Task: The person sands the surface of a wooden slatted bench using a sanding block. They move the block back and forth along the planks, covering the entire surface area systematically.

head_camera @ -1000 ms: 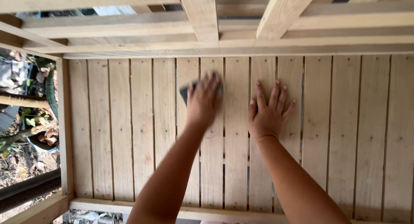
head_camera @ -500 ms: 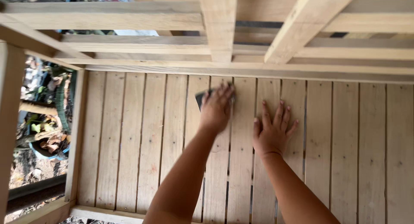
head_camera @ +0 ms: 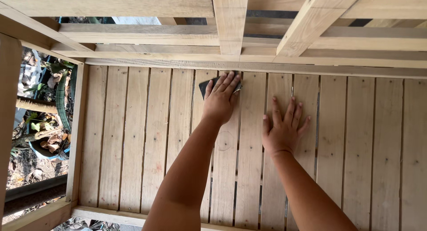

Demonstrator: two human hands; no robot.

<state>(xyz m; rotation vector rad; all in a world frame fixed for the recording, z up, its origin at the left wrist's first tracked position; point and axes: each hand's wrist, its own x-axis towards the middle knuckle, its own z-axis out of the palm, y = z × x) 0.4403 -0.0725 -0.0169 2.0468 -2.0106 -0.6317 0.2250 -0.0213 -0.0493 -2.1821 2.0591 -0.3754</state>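
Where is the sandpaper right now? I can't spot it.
Head view, upper middle: the dark sandpaper lies under the left hand on the slatted panel, near the top rail.

Wooden beams (head_camera: 230,22) cross overhead at 12 o'clock, pale, bare; one runs straight, another (head_camera: 311,22) slants toward 1 o'clock. Long rail (head_camera: 133,33) spans behind them. Upright post (head_camera: 9,120) at 9 o'clock, at frame edge. Through gap at 9 o'clock: green leaves (head_camera: 58,68), dry branch (head_camera: 35,105), blue pot (head_camera: 44,152) with dead leaves inside, bare dirt (head_camera: 26,168) around it. Dark bar (head_camera: 35,190) lies at 8 o'clock, beside lower frame rail (head_camera: 40,216).
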